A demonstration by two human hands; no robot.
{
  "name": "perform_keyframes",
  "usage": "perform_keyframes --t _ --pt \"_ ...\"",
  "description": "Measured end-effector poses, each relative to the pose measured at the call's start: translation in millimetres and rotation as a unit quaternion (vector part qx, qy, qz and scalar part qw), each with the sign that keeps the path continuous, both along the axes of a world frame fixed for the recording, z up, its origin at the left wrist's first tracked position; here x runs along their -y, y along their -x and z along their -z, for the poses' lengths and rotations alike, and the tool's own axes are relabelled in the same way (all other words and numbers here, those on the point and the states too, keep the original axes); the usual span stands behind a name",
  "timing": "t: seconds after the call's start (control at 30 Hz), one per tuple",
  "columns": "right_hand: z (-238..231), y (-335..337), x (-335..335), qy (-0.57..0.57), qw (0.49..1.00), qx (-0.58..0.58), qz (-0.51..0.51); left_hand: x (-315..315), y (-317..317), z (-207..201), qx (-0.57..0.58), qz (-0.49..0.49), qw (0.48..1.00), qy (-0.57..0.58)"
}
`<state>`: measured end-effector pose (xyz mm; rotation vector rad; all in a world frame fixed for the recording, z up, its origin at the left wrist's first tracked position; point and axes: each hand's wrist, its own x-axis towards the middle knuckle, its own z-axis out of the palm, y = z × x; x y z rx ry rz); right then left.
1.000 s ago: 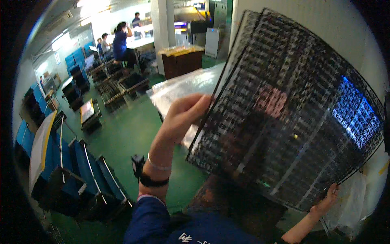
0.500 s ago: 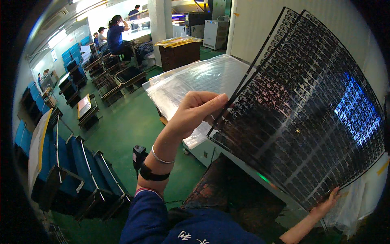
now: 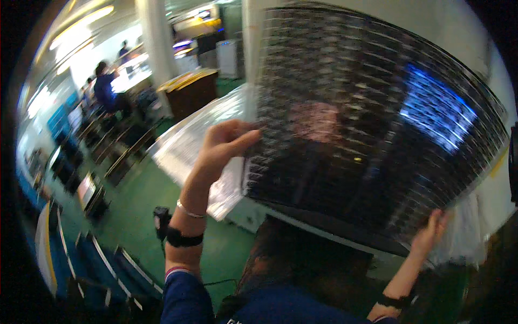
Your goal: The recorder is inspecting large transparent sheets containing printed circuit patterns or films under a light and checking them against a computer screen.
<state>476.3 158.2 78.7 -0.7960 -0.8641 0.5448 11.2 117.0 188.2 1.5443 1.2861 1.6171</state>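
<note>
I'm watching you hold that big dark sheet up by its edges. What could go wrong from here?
1. The dark grid sheet is pinched only at its edges by the left hand and right hand; it bows visibly, so it might crease or slip.
2. It fills most of the view, so the machine's plastic-covered top under it is hard to see; a corner could catch it.

— What's moving with the dark gridded sheet [image 3: 372,129]?
— It's swinging up and left, now filling more of the view and blurring
— And the left hand [image 3: 224,148]?
— It's rising with the sheet's edge, the wrist straightening
</note>
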Motion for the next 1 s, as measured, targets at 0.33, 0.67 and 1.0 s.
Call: perform_keyframes --t 0.33,0.67,1.0 --pt "-23.2 -7.1 -12.0 0.106 0.956 0.234 -0.142 -71.9 -5.5 66.0 0.098 0.03 0.995 0.003" --pt "-39.2 4.0 -7.7 0.106 0.946 0.265 -0.152 -77.3 1.8 83.7 0.115 0.088 0.989 -0.001" --pt "-40.1 7.1 -8.6 0.076 0.946 0.272 -0.156 -69.8 -11.0 70.5 0.152 0.069 0.986 -0.02"
